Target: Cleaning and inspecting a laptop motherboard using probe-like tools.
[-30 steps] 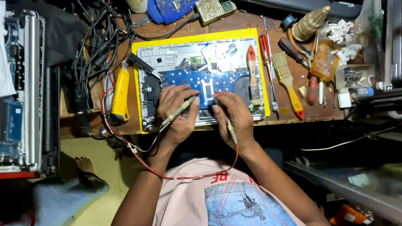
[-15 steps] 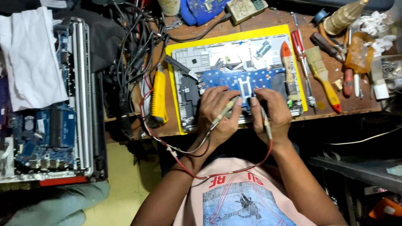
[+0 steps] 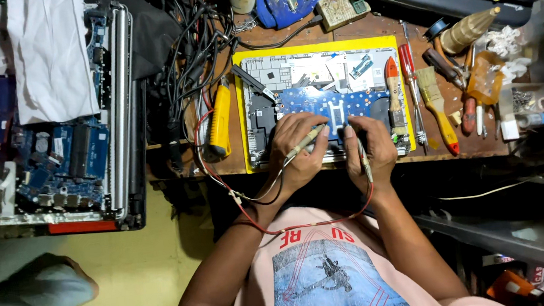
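An opened laptop base [image 3: 262, 117] lies on a yellow mat [image 3: 315, 50] on the wooden bench, with a blue circuit board [image 3: 334, 104] exposed in it. My left hand [image 3: 293, 151] grips a thin test probe [image 3: 305, 140] whose tip points at the board. My right hand [image 3: 370, 147] holds a second probe [image 3: 362, 154] upright beside it. Red and black leads [image 3: 305, 225] run from both probes and loop down over my wrists and shirt.
A yellow utility knife [image 3: 219, 119] and a tangle of cables [image 3: 191, 41] lie left of the mat. Screwdrivers [image 3: 410, 86], a paintbrush [image 3: 437, 107] and small tools sit to the right. Another dismantled laptop [image 3: 60, 160] under a white cloth [image 3: 50, 58] stands far left.
The view has shifted, so the bench and laptop sit further right in frame and the dismantled laptop on the left shows more. Both hands stay on the board with the probes.
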